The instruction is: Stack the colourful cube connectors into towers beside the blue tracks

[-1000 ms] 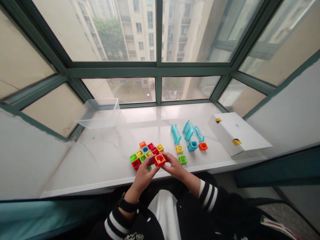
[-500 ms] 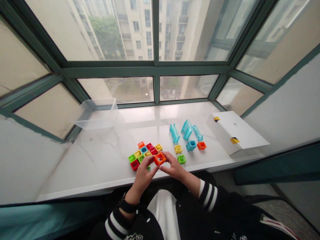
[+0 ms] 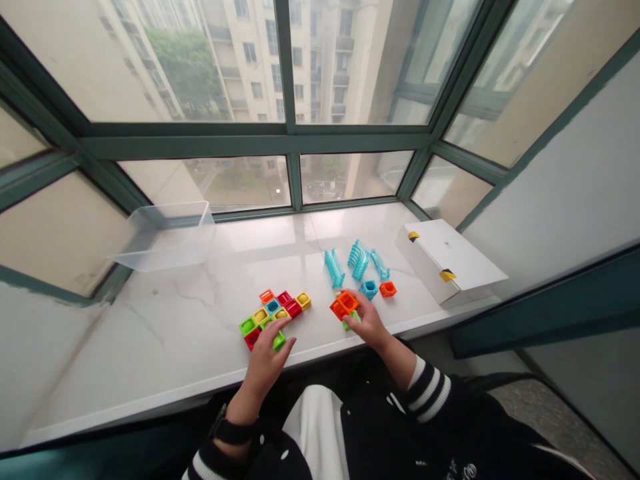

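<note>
Lying past the right hand (image 3: 369,320), teal ribbed pieces (image 3: 334,269)

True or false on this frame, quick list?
The right hand holds an orange block. True.
The left hand grips the clear tub. False: it is at the coloured blocks, and the tub sits apart on the sill.
A black watch is on the left wrist. True.
The white box is at the left end of the window sill. False: it is at the right end.
Blue ramp pieces lie between the coloured blocks and the white box. True.
</note>
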`<state>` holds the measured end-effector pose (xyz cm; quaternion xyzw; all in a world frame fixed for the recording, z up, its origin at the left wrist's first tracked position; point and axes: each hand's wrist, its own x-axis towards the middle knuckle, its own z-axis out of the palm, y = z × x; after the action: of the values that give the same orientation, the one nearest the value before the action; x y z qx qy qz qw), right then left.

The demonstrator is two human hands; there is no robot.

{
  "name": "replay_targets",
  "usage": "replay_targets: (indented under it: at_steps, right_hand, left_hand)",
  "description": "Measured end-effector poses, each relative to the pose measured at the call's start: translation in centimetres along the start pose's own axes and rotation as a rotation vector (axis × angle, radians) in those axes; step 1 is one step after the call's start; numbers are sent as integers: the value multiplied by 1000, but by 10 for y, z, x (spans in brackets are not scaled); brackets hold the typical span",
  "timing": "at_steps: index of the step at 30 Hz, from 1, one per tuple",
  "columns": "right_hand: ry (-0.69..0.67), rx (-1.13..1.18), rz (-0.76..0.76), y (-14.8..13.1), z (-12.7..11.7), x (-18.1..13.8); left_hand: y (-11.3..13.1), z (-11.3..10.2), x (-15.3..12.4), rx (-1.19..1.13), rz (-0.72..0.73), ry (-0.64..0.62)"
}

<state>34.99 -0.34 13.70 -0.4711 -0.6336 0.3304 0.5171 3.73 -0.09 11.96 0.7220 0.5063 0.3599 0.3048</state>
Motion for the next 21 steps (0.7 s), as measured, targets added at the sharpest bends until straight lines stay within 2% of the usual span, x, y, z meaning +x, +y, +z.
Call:
replay_targets:
  at_steps: [3, 6, 12, 16, 21]
  right_hand:
    - [78, 1, 50, 11, -36, -6]
    - [229, -56, 104, 29, -72, -12]
    - [473, -284, 214, 70, -134, -16]
    - [493, -407, 284, 92, -154, -13]
    - [458, -461, 371, 122, -160, -5]
  left_hand:
    - [-11, -5, 0, 31, -14, 6]
    - [-23, -7, -1, 108, -22, 2]
    - [-50, -3, -9, 469, -53, -26]
    - [-63, 1, -14, 544, -92, -52]
    - [-70, 2, -17, 533, -96, -63]
